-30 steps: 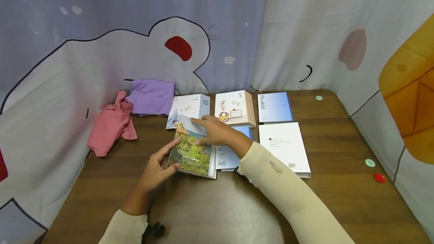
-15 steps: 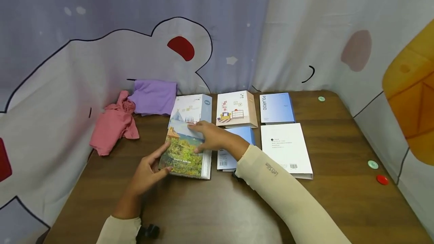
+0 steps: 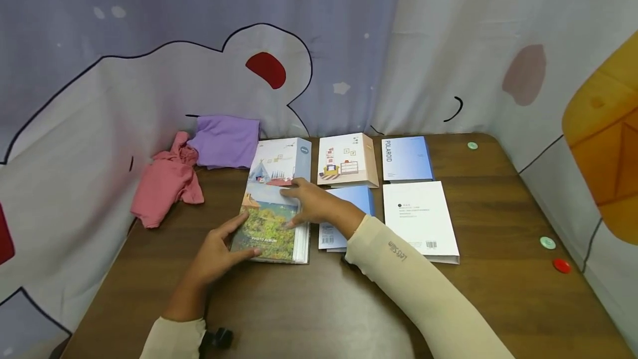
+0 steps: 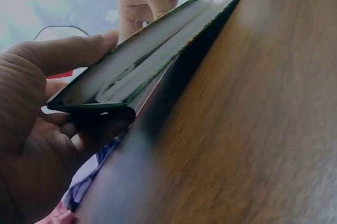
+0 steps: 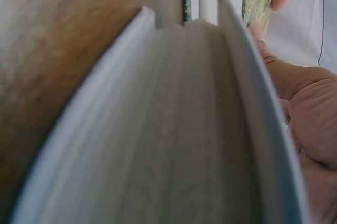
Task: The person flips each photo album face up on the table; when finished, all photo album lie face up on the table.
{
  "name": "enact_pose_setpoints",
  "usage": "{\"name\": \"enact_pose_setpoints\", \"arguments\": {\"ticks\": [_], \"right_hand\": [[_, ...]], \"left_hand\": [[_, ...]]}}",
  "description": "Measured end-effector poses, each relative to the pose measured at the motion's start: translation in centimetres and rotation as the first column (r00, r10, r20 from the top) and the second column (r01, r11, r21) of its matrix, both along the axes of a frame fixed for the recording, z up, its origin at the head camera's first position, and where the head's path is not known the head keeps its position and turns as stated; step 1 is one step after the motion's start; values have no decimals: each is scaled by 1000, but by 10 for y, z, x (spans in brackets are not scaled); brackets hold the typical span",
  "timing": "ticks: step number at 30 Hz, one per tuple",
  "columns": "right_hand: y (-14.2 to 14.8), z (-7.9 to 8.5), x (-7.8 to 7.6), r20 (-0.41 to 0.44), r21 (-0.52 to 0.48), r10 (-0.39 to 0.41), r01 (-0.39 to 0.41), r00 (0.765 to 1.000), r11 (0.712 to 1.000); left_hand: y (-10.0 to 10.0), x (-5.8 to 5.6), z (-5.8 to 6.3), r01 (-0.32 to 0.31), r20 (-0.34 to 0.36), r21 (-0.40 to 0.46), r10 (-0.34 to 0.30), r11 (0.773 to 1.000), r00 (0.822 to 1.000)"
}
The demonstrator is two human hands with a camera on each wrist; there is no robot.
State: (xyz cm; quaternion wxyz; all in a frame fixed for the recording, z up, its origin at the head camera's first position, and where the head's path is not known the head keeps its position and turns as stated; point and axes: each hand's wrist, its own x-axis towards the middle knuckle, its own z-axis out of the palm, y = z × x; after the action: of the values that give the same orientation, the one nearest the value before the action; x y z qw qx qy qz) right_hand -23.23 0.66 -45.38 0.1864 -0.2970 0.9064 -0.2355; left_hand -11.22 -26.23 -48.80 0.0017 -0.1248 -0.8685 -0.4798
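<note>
A photo album (image 3: 271, 231) with a green landscape cover lies near the front of the left column of albums, its top edge at the tent-picture album (image 3: 273, 165). My left hand (image 3: 215, 251) grips its left side: in the left wrist view the thumb (image 4: 87, 50) rests on the cover and the fingers curl by the spine (image 4: 87, 107). From the right, my right hand (image 3: 321, 204) reaches over it with spread fingertips touching the cover. Beneath my right wrist sits a blue album (image 3: 356, 199), partly hidden by the arm; its page edges (image 5: 174, 129) fill the right wrist view.
Behind and to the right are an album with a furniture picture (image 3: 344, 159), a blue POLAROID album (image 3: 406, 158) and a white album (image 3: 418, 218). A purple cloth (image 3: 226, 143) and a pink cloth (image 3: 166, 184) lie left. Several buttons, one red (image 3: 561, 265), sit at right.
The photo album has moved left and toward the front edge and straightened in line with the tent-picture album, uncovering more of it. Both hands moved with it; the last half second shows little motion.
</note>
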Motion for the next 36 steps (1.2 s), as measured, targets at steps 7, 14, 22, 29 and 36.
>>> {"name": "enact_pose_setpoints", "arguments": {"ticks": [7, 14, 22, 29, 36], "right_hand": [[-4, -3, 3, -10, 34, -31, 31, 999, 999], [-5, -4, 5, -39, 74, -21, 24, 999, 997], [-6, -5, 6, -74, 134, -28, 38, 997, 990], [-8, -7, 4, -88, 176, -27, 42, 996, 984], [-1, 0, 7, -97, 163, -2, 18, 995, 986]], "left_hand": [[-4, 0, -2, -12, 29, -78, 14, 997, 999], [-6, 0, -2, -18, 23, -173, 22, 985, 999], [-8, 0, -4, 7, 7, -244, -6, 970, 1000], [-14, -1, -6, -3, 26, -320, 12, 947, 1000], [-14, 3, -6, -19, 20, -336, 27, 942, 999]]}}
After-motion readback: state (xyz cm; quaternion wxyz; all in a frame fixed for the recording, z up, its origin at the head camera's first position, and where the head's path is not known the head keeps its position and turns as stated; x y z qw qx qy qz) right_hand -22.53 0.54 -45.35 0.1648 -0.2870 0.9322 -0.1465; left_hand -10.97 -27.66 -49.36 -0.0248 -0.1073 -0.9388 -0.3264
